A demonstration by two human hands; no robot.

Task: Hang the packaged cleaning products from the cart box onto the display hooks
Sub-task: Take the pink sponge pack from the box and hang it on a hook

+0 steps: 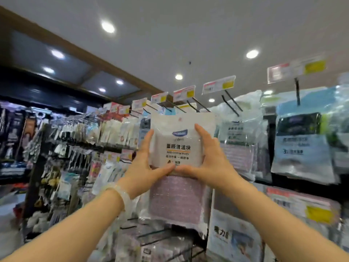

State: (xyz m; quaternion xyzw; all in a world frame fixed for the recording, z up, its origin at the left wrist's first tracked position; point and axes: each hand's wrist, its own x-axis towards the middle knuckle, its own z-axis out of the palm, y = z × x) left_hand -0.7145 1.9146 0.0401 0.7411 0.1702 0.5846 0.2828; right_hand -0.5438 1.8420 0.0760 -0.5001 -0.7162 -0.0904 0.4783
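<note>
A white packaged cleaning product (179, 142) with a blue logo and dark print is raised in front of the display, its top edge level with the black display hooks (196, 105). My left hand (145, 167) grips its left side, thumb across the bottom front. My right hand (209, 163) grips its right side the same way, the two thumbs nearly meeting under the label. A pink cloth pack (175, 201) hangs directly below it. The cart box is out of view.
Price tags (218, 85) stick out on hook ends above the pack. Clear bags of cloths (302, 148) hang to the right, small carded goods (79, 144) to the left. Bare wire hooks (156, 233) jut out low in the middle.
</note>
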